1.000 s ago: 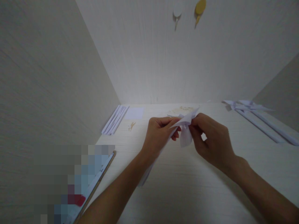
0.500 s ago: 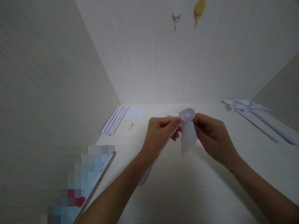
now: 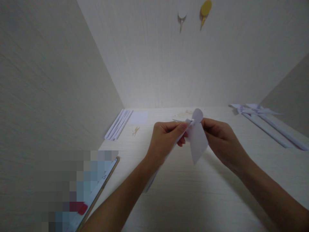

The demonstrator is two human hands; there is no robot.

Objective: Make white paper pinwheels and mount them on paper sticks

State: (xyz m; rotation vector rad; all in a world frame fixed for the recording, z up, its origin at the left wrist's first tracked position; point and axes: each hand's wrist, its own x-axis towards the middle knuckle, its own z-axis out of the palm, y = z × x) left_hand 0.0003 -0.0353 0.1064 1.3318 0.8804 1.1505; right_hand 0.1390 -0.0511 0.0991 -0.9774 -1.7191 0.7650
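My left hand (image 3: 166, 138) is closed round the top of a long folded white paper stick (image 3: 151, 180) that runs down past my wrist toward the table. My right hand (image 3: 222, 141) pinches a white folded paper piece (image 3: 198, 138) held against the stick's top end. A thin pin-like tip shows between the two hands. The paper piece hangs as a curved flap with a rounded lobe above. Both hands hover above the pale wooden table (image 3: 188, 193).
Folded white paper strips (image 3: 119, 124) and a small white square sheet (image 3: 138, 117) lie at the back left, with a few toothpicks (image 3: 135, 130) nearby. Finished paper pinwheels (image 3: 263, 119) lie at the right. A device (image 3: 96, 193) leans at the left wall. Two hooks (image 3: 193, 14) hang on the back wall.
The paper piece at the stick's top has turned and opened downward into a longer flap. My right hand's fingers shifted slightly right; my left hand stayed in place.
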